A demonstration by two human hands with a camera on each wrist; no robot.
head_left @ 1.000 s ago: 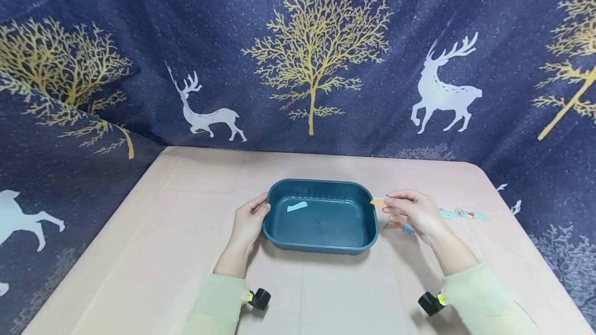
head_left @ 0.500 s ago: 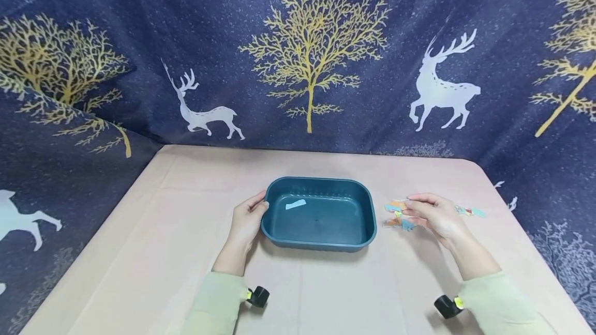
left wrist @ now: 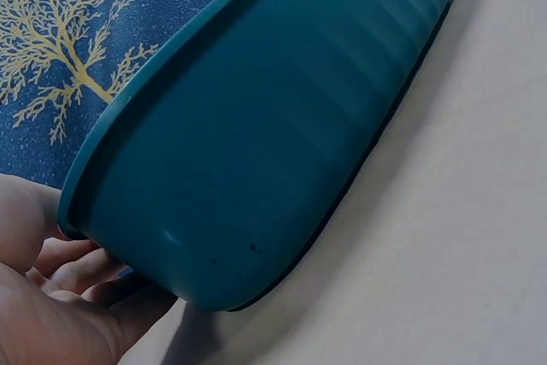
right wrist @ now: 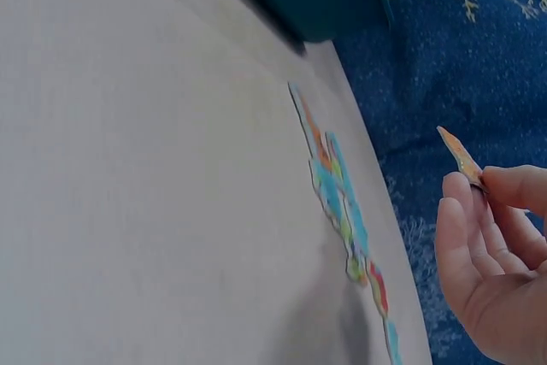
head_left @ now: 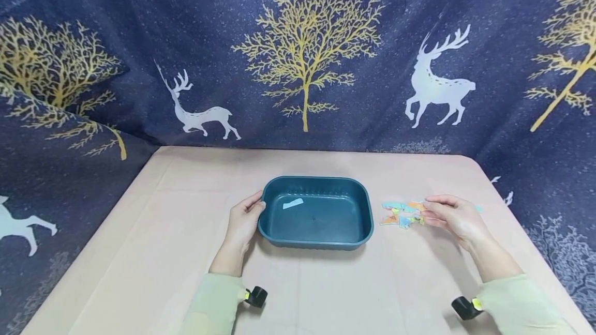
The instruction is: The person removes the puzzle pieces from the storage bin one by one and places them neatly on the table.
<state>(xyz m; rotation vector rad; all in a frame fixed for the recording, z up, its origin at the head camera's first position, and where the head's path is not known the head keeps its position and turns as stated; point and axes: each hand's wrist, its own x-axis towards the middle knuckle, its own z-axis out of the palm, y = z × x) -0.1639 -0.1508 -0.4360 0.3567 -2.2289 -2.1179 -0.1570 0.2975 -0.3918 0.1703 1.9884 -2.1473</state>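
My left hand (head_left: 242,223) grips the left end of a dark teal plastic basin (head_left: 316,245), thumb at the rim and other fingers against the outer wall. A pale blue strip-like piece (head_left: 293,203) lies on the basin floor. To the right, my right hand (head_left: 458,219) pinches an orange puzzle piece (right wrist: 461,158) between thumb and fingers, raised off the table in the right wrist view. Several flat, colourful puzzle pieces (head_left: 405,221) lie close together below and left of that hand. Which of them join cannot be told.
A pale cloth covers the table (head_left: 298,293). Another light blue piece (head_left: 479,208) shows beyond the right hand. Behind the table hangs a dark blue curtain (head_left: 205,25) with deer and trees. Small black cameras (head_left: 256,297) sit at both wrists.
From beside the basin's right rim, my right hand has moved rightward over the puzzle pieces, still pinching the orange one. More pieces now show beside it. My left hand keeps its grip on the basin.
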